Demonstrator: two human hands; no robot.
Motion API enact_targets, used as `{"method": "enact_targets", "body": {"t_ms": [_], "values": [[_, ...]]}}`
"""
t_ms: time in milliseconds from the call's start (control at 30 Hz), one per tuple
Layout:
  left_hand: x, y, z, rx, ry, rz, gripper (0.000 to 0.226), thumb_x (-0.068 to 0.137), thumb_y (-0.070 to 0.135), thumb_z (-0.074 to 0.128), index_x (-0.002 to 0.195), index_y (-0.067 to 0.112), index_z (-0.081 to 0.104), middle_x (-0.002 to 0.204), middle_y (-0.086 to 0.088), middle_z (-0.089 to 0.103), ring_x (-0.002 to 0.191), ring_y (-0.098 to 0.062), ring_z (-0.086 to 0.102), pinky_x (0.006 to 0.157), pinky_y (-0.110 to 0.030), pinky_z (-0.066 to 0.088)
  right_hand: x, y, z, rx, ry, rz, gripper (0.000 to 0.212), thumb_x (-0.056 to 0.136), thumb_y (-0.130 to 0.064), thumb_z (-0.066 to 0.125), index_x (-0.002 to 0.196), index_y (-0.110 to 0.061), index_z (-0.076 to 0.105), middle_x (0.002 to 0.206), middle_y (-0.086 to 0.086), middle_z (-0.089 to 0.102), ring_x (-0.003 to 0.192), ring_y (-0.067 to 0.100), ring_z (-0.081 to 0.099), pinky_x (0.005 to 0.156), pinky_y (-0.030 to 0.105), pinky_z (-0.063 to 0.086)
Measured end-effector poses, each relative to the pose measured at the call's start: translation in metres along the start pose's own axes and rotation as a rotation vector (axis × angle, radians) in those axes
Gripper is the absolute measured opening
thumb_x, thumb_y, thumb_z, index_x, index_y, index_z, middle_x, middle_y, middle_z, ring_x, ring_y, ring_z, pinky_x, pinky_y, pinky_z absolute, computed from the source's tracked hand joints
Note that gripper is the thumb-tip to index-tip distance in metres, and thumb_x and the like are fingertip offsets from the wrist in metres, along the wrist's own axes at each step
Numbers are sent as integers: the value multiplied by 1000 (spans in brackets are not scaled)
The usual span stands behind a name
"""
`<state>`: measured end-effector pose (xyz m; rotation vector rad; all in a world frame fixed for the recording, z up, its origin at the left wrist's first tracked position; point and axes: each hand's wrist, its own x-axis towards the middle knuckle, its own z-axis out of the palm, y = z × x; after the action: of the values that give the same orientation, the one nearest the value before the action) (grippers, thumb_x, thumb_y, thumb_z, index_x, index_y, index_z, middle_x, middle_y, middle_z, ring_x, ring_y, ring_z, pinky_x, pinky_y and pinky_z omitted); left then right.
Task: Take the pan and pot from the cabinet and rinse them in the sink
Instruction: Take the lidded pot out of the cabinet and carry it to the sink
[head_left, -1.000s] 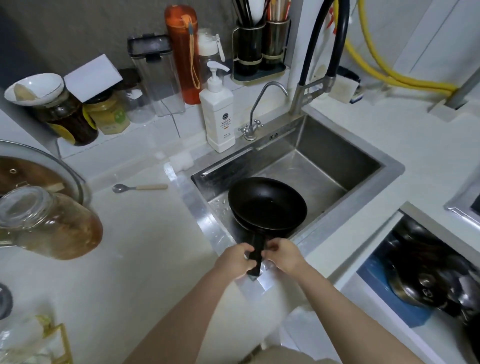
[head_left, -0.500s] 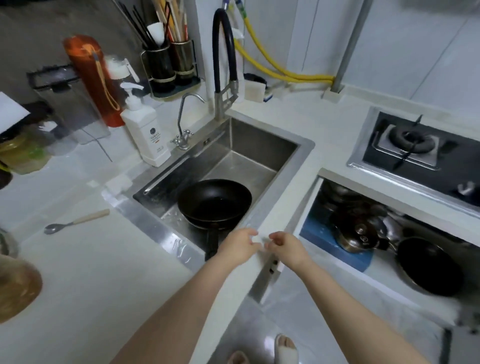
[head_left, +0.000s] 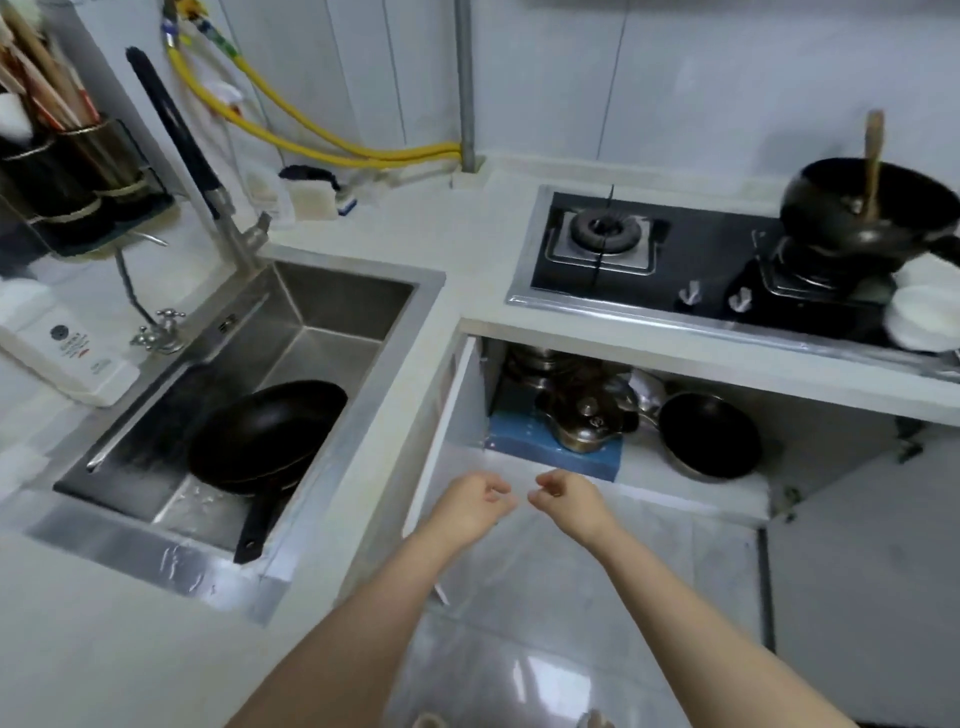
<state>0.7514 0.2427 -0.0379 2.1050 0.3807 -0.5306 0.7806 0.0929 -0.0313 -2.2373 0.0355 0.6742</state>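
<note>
A black frying pan lies in the steel sink, its handle propped on the front rim. In the open cabinet under the hob a steel pot with a lid stands on a blue box, with another black pan to its right. My left hand and my right hand hover side by side in front of the cabinet's lower edge, fingers loosely curled, holding nothing. Both are a short way below the pot.
The cabinet door stands open at the left. A gas hob carries a black wok with a wooden utensil. A tall faucet, a soap bottle and a utensil holder stand behind the sink. Tiled floor lies below.
Both hands let go of the pan's handle, leaving the pan in the sink, and moved right toward the open cabinet. The view swung right to the hob and cabinet.
</note>
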Motion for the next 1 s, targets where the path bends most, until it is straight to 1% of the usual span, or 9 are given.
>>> {"method": "enact_targets", "body": {"t_ms": [67, 167, 367, 467, 633, 700, 800, 933, 1000], "values": [[8, 16, 23, 22, -10, 11, 35, 88, 27, 64, 117, 8, 63, 115, -15, 67, 103, -30, 65, 95, -36, 50, 1, 19, -20, 9, 9, 20, 42, 89, -23, 60, 126, -5, 55, 120, 13, 63, 112, 24, 57, 93, 25, 41], [24, 39, 60, 73, -29, 23, 33, 87, 29, 63, 114, 10, 65, 111, -12, 68, 101, -26, 66, 91, -31, 49, 6, 52, -52, 9, 13, 53, 42, 90, -24, 60, 127, -5, 54, 119, 12, 63, 110, 23, 58, 89, 22, 40], [56, 68, 117, 79, -86, 11, 32, 87, 31, 62, 113, 12, 64, 104, -10, 68, 86, -22, 66, 87, -33, 52, 24, 105, -103, -26, 12, 102, 43, 90, -25, 58, 129, -7, 53, 119, 9, 62, 110, 22, 57, 86, 21, 38], [71, 76, 132, 53, -121, -15, 31, 87, 32, 63, 112, 12, 63, 95, -3, 64, 80, -17, 63, 82, -29, 50, 37, 122, -117, -28, 11, 131, 44, 90, -26, 59, 129, -7, 53, 116, 8, 63, 109, 22, 58, 86, 21, 38], [111, 80, 143, 59, -150, -36, 31, 88, 33, 62, 112, 13, 63, 99, -6, 65, 84, -16, 60, 83, -27, 48, 71, 139, -126, -5, 13, 181, 44, 90, -26, 59, 129, -7, 53, 114, 9, 62, 106, 23, 58, 85, 23, 39], [131, 78, 146, 41, -177, -52, 31, 89, 31, 60, 113, 12, 62, 96, -5, 62, 82, -16, 60, 81, -26, 48, 90, 145, -127, -4, 39, 208, 44, 90, -27, 58, 129, -8, 52, 117, 9, 62, 108, 23, 57, 87, 24, 40], [168, 67, 152, -45, -196, -86, 34, 89, 29, 61, 116, 9, 60, 101, -6, 62, 78, -18, 61, 76, -28, 50, 124, 156, -126, 18, 63, 261, 46, 90, -29, 58, 130, -8, 52, 121, 10, 60, 111, 24, 57, 92, 27, 41], [225, 41, 164, -124, -136, -142, 46, 89, 32, 61, 130, 13, 52, 115, -8, 61, 96, -23, 62, 89, -30, 48, 178, 184, -114, 25, 82, 295, 50, 90, -35, 58, 132, -10, 50, 133, 10, 56, 120, 24, 53, 98, 29, 40], [256, 26, 169, -166, -63, -173, 48, 89, 35, 61, 132, 17, 49, 118, -4, 58, 103, -21, 59, 91, -26, 45, 207, 202, -105, 37, 93, 297, 52, 90, -38, 57, 134, -11, 48, 137, 9, 53, 124, 24, 51, 101, 30, 38]]}}
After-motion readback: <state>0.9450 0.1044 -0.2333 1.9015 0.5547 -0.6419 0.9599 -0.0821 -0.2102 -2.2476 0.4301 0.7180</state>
